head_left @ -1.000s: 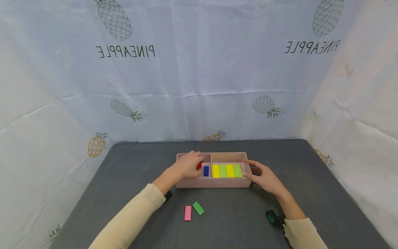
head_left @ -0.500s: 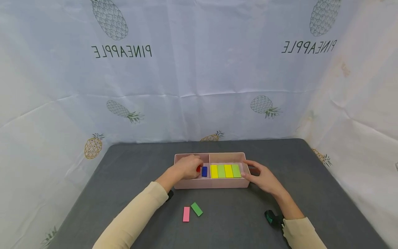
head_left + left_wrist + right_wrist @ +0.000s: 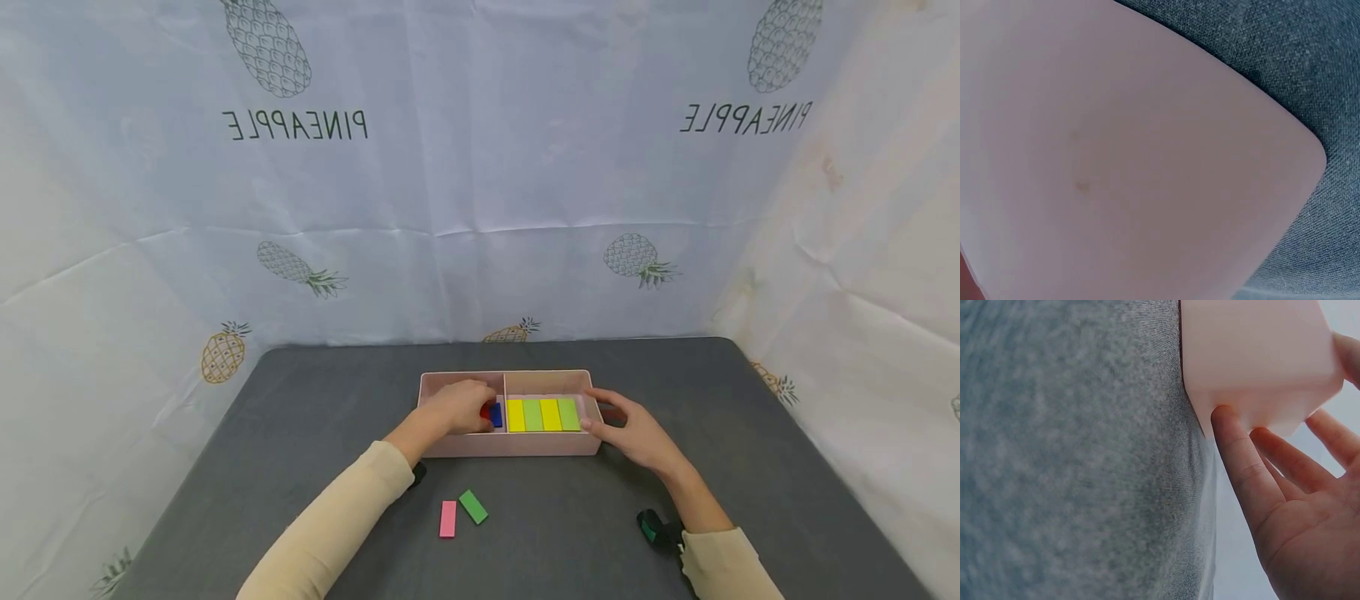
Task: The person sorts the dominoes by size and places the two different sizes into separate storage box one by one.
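Observation:
A pink two-compartment box (image 3: 517,445) sits on the dark table. My left hand (image 3: 459,407) reaches into its left compartment and pinches a red block (image 3: 485,412), which is partly hidden by the fingers. Right beside it lies a blue block (image 3: 496,415), close to the divider. My right hand (image 3: 637,432) holds the box's right end, thumb at the near corner and fingers spread along the end wall. In the right wrist view, fingertips touch the box wall (image 3: 1260,350). The left wrist view is mostly filled by the pink box wall (image 3: 1179,156), with that hand's fingers hidden.
In the right compartment, yellow (image 3: 516,415) and light green blocks (image 3: 532,415) alternate in a row. A pink block (image 3: 447,519) and a green block (image 3: 473,507) lie on the table in front of the box. A pineapple-print cloth (image 3: 465,275) hangs behind the table.
The left hand has lowered the red block into the left compartment and shifted it right, up against the blue block. The right hand stays at the box's end.

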Motion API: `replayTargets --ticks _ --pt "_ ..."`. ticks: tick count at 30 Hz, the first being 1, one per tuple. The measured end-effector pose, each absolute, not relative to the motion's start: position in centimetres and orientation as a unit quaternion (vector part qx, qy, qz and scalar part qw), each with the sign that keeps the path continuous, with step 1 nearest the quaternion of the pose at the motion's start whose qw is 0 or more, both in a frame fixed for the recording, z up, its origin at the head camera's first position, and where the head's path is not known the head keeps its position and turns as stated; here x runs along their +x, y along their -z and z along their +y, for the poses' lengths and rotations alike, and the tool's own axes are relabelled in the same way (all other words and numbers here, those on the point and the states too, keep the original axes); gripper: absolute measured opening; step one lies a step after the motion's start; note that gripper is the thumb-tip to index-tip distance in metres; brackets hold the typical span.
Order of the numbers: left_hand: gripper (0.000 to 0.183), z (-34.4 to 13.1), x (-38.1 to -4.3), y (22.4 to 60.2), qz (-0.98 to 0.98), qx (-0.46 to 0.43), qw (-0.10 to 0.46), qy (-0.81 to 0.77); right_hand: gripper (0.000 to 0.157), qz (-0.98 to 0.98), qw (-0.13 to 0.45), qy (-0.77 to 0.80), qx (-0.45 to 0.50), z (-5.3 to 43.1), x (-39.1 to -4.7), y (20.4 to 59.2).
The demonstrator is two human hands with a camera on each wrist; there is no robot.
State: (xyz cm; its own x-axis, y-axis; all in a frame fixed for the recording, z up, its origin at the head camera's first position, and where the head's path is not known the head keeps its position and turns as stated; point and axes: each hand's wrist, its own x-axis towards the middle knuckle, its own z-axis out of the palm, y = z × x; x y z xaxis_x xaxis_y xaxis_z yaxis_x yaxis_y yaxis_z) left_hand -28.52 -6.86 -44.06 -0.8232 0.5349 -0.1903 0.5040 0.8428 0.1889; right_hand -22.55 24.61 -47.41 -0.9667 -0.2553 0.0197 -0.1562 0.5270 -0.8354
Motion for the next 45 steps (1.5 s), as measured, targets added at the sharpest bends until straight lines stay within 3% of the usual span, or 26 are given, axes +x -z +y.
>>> replayTargets --ticks 23,45 --pt "0.029 -8.3 -25.5 39.8 0.942 0.335 -0.019 -0.021 0.072 0.872 0.052 0.469 -0.127 24.5 -22.6 47.4" --pt "0.017 -10.4 -21.9 39.5 0.906 0.408 -0.111 -0.017 0.073 0.876 0.049 0.462 -0.128 25.1 -22.9 47.6"
